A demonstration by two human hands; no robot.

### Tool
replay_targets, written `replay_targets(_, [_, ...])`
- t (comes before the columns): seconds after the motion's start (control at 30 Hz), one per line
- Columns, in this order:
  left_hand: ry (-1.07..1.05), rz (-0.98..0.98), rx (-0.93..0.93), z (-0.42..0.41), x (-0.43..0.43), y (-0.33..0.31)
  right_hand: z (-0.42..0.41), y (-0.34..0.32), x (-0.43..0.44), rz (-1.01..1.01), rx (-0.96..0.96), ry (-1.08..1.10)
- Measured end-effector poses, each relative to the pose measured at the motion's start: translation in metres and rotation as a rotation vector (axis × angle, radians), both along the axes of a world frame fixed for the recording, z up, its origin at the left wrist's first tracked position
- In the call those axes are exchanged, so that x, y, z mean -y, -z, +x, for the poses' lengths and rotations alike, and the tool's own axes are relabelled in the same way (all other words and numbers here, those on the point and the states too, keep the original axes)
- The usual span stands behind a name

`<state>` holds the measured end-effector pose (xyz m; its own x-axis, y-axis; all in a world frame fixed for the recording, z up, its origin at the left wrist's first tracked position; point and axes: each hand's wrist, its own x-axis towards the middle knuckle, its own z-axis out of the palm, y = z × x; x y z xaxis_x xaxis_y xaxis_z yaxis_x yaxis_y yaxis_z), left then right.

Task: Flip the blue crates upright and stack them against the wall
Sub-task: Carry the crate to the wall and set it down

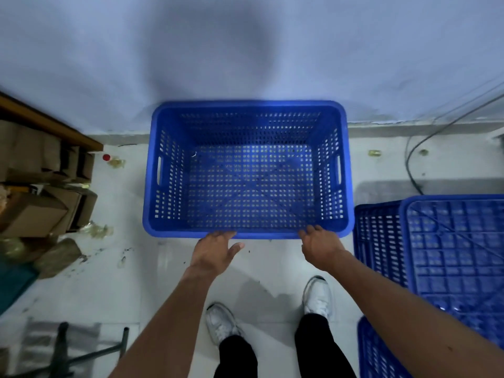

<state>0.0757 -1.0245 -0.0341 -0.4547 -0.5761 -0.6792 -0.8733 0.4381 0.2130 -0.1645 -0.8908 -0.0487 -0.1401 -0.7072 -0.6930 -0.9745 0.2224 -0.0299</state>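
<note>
An upright blue perforated crate (246, 236) stands on the floor with its far side against the pale wall (245, 50). Both my hands are at its near rim. My left hand (215, 249) touches the rim with its fingertips, and its thumb is spread off to the right. My right hand (319, 244) curls its fingers and thumb over the rim near the right corner. To the right, an upside-down blue crate (452, 255) shows its ribbed bottom. Another blue crate's (376, 353) edge shows below it at the lower right.
Cardboard boxes (35, 214) and wrapped packets pile up under a wooden shelf at the left. A small red-capped bottle (107, 157) lies by the wall. A cable (411, 165) runs down at the right. Dark metal legs (81, 356) stand at the lower left. My feet (317, 296) are on the white floor.
</note>
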Motion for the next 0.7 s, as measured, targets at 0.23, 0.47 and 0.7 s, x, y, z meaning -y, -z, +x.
replay_targets(0.23, [-0.005, 0.078, 0.042, 0.005, -0.036, -0.12, -0.009, -0.128, -0.038, 0.07, 0.138, 0.236])
replay_targets(0.47, [-0.073, 0.121, 0.043, -0.004, -0.095, -0.251, -0.015, -0.249, -0.108, 0.113, 0.198, 0.348])
replay_targets(0.7, [0.067, 0.106, 0.034, -0.043, -0.151, -0.327, -0.013, -0.322, -0.193, 0.147, 0.255, 0.555])
